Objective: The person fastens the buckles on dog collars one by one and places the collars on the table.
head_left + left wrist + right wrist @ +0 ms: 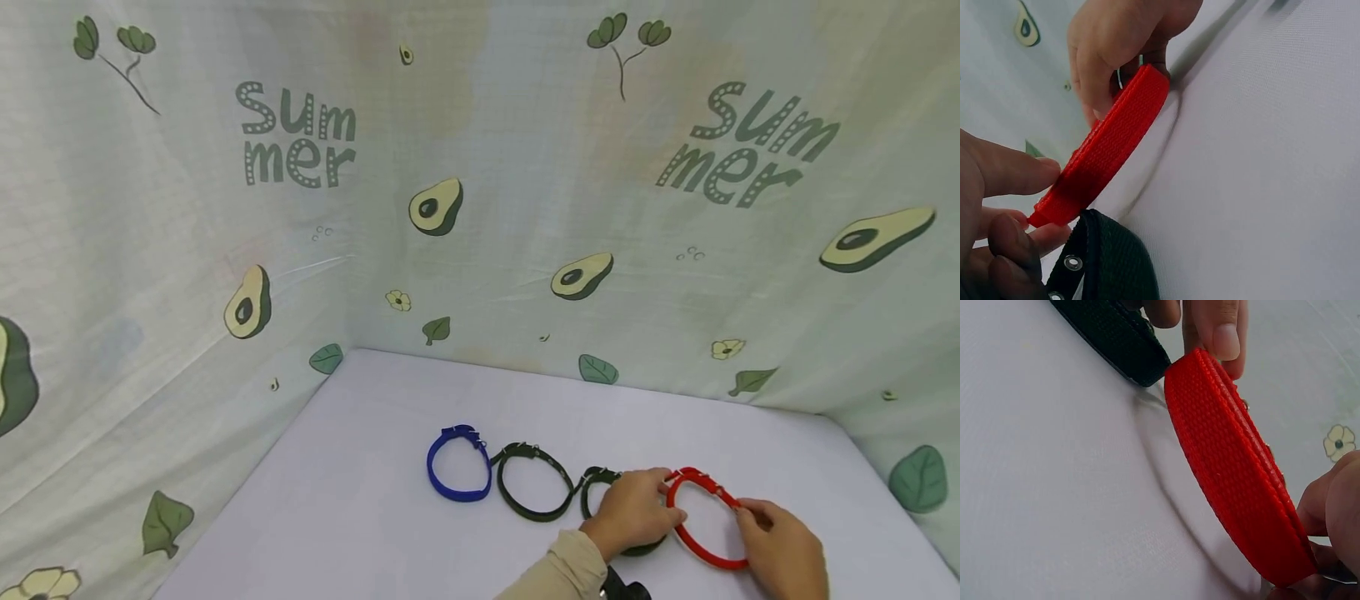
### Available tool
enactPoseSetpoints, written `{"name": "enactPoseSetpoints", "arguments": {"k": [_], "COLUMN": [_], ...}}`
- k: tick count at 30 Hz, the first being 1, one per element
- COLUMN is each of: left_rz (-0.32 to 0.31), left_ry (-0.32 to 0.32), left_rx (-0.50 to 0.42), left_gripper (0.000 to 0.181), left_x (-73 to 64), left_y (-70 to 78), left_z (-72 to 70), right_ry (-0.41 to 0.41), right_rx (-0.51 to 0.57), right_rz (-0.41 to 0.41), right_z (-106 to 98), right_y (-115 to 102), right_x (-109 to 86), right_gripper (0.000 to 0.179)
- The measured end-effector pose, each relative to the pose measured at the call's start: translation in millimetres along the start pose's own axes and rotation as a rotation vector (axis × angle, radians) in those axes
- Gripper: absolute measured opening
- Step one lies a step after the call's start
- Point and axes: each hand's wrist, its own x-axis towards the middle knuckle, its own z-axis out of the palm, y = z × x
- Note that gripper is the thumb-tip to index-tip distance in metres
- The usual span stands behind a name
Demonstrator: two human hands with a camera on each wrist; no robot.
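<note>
A red buckled collar [708, 557], closed into a loop, is held between both hands at the right of the table. My left hand [637, 508] pinches its left side between thumb and fingers, beside a dark green collar [588, 500] partly hidden under that hand. On the opposite side my right hand [783, 546] grips the red band between thumb and fingers. In the left wrist view the red band [1107, 147] stands on edge, and the green collar [1119, 262] with metal eyelets lies close to it. The right wrist view shows the red band's [1229, 469] woven outer face.
Left of the hands, another dark green collar [536, 517] and a blue collar [459, 495] lie as loops in a row on the white table [337, 500]. A black object [626, 588] is at the left wrist. Printed cloth [495, 125] walls the table's back and sides.
</note>
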Motion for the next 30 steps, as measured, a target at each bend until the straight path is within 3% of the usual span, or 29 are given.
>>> {"name": "enactPoseSetpoints", "arguments": {"k": [7, 14, 22, 30], "left_rz": [0.024, 0.037, -0.048, -0.027], "left_ry": [0.025, -0.003, -0.07, -0.019], "left_rx": [0.006, 0.101, 0.064, 0.09], "left_gripper": [0.048, 0.048, 0.05, 0.047], "left_x": [0.1, 3.6, 2.2, 6.9], "left_y": [0.8, -0.7, -4.2, 1.2], "left_z": [3.7, 3.6, 5.3, 5.9], "right_ry": [0.04, 0.058, 0.029, 0.026], "right_rx": [0.02, 0.028, 0.023, 0.011], "right_rz": [0.05, 0.034, 0.051, 0.083], "right_z": [-0.8, -1.2, 1.9, -5.5], "right_y": [2.7, 4.1, 5.1, 2.6], "right_x": [-2.5, -1.1, -5.4, -4.3], "right_gripper": [0.031, 0.029, 0.029, 0.031]}}
